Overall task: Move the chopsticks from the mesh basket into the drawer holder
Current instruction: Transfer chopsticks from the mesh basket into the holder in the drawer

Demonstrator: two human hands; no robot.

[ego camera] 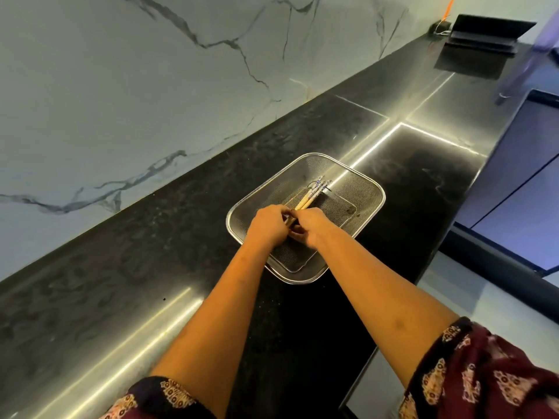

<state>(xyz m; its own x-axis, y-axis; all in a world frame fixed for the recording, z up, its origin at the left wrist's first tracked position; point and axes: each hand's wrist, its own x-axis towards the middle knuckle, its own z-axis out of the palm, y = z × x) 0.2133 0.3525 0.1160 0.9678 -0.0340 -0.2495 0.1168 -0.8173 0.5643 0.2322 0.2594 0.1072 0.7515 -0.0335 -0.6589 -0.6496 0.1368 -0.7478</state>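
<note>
A square steel mesh basket (360, 189) sits on the black countertop. Inside it lies a bundle of pale wooden chopsticks (311, 195) with blue-patterned tops, pointing toward the far right corner. Both hands reach into the basket and meet over the near ends of the bundle. My left hand (267, 226) curls its fingers round the chopsticks from the left. My right hand (308, 226) grips the same ends from the right. The gripped ends are hidden under the fingers. No drawer holder is in view.
The dark stone countertop (151, 252) runs diagonally along a white marble wall (121, 86). A black tablet or laptop (487, 33) stands at the far end. The counter's right edge drops to cabinet fronts (514, 182) and the floor.
</note>
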